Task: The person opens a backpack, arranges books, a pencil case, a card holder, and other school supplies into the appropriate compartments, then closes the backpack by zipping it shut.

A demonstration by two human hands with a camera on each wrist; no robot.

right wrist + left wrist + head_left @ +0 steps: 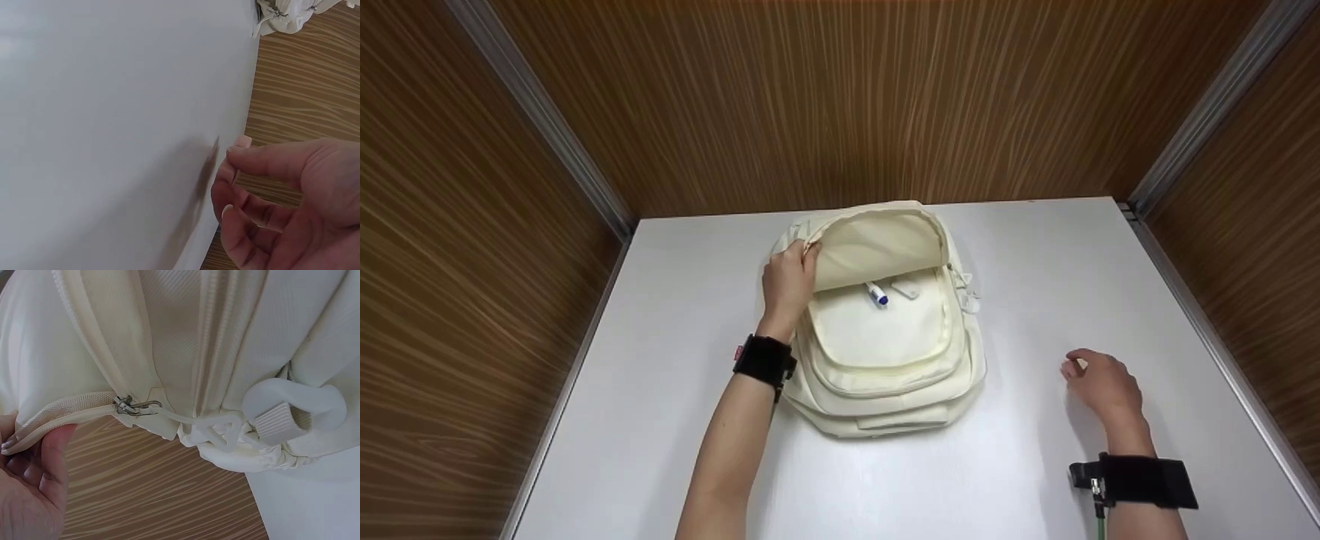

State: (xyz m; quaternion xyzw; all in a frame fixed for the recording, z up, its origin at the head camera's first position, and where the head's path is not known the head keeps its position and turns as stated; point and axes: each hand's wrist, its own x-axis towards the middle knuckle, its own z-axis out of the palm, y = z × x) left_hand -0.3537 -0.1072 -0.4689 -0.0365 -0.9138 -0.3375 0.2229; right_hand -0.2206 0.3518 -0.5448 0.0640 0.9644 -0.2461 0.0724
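Observation:
A cream backpack (877, 390) lies on the white table with its front pocket unzipped and the flap (877, 240) folded back. My left hand (790, 281) pinches the flap's edge at the upper left; in the left wrist view its fingers (53, 455) hold the zipper edge beside a metal zipper pull (132, 406). A white marker with a blue end (877, 294) and a small white object (906, 287) lie at the pocket opening, partly under the flap. To the right of the backpack, my right hand (1104, 382) hovers over the table, fingers loosely curled, with nothing seen held.
The white table (675, 315) is bounded by brown wood-grain panels (840, 105) at the back and both sides, with metal rails along the corners. White straps and a buckle (967, 292) hang off the backpack's right side.

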